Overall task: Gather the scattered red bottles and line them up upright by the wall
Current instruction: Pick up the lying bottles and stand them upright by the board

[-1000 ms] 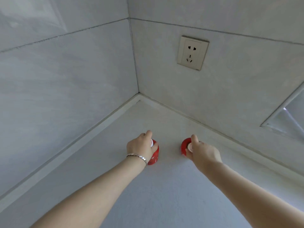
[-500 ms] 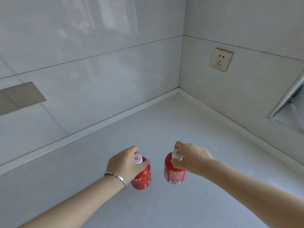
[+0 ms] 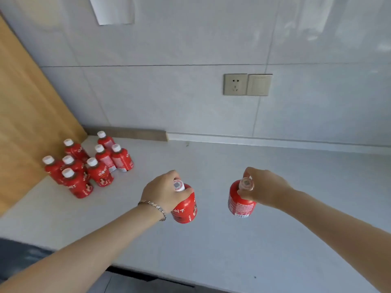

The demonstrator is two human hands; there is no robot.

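Note:
My left hand (image 3: 164,190) grips a red bottle (image 3: 186,210) by its white cap and neck, holding it upright above the grey counter (image 3: 211,240). My right hand (image 3: 267,190) pinches the cap of a second red bottle (image 3: 240,203), also upright and lifted. At the far left, several red bottles with white caps (image 3: 88,166) stand upright in a cluster beside a wooden panel (image 3: 27,115) and near the tiled wall (image 3: 169,92).
A socket and switch plate (image 3: 246,84) sit on the wall above the counter. The counter's front edge (image 3: 148,273) runs along the bottom, with a dark floor below. A paper sheet (image 3: 114,9) hangs on the wall at the top.
Both hands lifted their bottles off the counter in the corner and carried them leftward. The view swung left, bringing the bottle cluster and wooden panel into sight.

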